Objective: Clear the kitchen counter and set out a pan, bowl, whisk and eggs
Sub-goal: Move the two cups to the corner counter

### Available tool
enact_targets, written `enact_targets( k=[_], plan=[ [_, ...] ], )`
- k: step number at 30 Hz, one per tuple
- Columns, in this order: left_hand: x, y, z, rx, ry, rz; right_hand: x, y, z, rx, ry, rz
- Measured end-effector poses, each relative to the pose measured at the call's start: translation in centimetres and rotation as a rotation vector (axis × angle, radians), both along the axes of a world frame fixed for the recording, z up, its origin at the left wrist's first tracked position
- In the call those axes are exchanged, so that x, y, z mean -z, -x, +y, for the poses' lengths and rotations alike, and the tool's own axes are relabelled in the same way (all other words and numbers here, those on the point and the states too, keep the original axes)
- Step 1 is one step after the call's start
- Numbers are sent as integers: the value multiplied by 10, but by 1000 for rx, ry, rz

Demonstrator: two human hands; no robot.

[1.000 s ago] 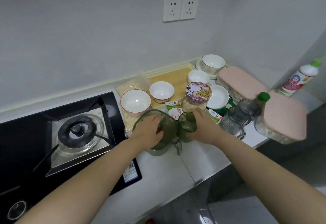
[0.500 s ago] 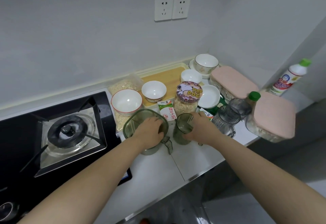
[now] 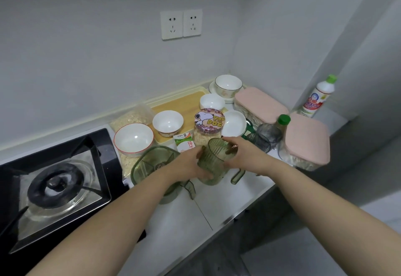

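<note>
A small green ribbed plastic cup [image 3: 211, 162] stands on the white counter [image 3: 195, 212], and both hands are on it. My left hand [image 3: 188, 165] wraps its left side; my right hand [image 3: 240, 156] grips its right side with fingers over the rim. A larger green pitcher [image 3: 149, 165] sits just to the left, partly behind my left wrist. Several white bowls stand behind: a red-rimmed bowl [image 3: 133, 138], a smaller bowl [image 3: 167, 122] on the wooden board [image 3: 180, 104], and others further back. No pan, whisk or eggs are in view.
A gas hob [image 3: 54, 184] fills the left. A Snoopy-lidded jar [image 3: 209, 121], milk carton [image 3: 184, 143], oat bags [image 3: 130, 117], grey cups [image 3: 268, 133], two pink-lidded boxes [image 3: 260, 104] [image 3: 306, 141] and a white bottle [image 3: 319, 95] crowd the back right. The counter edge runs near at the front right.
My left hand left the large pitcher and moved right onto the small green cup. My right hand keeps its grip on the cup, which now stands slightly nearer the pitcher.
</note>
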State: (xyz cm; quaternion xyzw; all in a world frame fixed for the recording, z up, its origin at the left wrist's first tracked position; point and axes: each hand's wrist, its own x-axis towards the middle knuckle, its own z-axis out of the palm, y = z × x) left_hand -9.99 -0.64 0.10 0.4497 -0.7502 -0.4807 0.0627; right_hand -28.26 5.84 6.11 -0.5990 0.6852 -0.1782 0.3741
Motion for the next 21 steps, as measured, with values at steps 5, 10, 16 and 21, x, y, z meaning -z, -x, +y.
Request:
enact_targets(
  k=[5, 10, 16, 21],
  plan=[
    [3, 11, -4, 6, -47, 75, 7, 16, -2, 14, -20, -11],
    [2, 20, -7, 12, -50, 100, 17, 32, -8, -5, -41, -78],
    [4, 27, -14, -74, 4, 40, 29, 75, -24, 236, 130, 314],
    [4, 29, -15, -156, -26, 101, 44, 86, -29, 286, -9, 570]
  ],
)
